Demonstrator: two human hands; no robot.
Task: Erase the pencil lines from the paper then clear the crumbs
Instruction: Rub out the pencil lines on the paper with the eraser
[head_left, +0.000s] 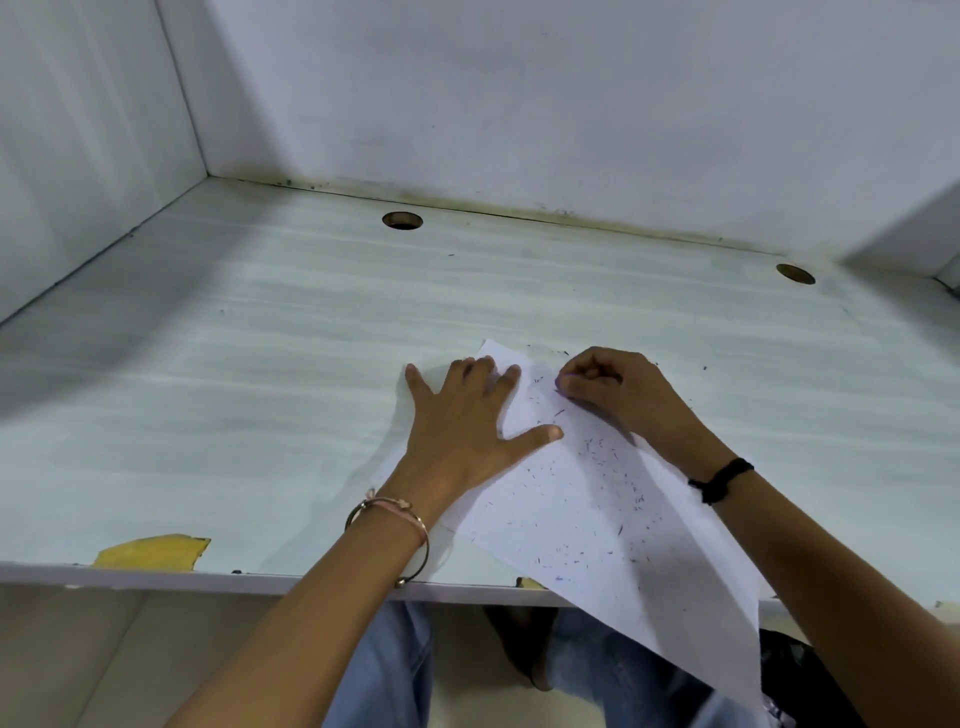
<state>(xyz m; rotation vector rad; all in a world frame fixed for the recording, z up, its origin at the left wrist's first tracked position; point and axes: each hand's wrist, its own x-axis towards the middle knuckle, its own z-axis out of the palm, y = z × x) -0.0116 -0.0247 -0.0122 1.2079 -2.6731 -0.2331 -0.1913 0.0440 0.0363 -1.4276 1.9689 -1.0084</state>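
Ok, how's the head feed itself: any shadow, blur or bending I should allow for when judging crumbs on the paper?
Head view: soft, even light, no glare on the paper; a broad shadow covers the left of the desk; the wide lens stretches the frame's edges; the crumbs read as sharp dark flecks; the right hand looks slightly soft, its curled fingers hiding whatever they hold.

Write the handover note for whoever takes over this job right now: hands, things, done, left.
Left hand: open, flat, pressing the paper onto the desk.
Right hand: fingers curled, pinching what seems to be the eraser, mostly hidden, at the paper's far end.
Paper: lies diagonally; its near corner hangs over the desk's front edge.
Done: erasing has left crumbs scattered across the paper, a few on the desk beyond.
Left: any remaining pencil lines, too faint to judge; then clear the crumbs.
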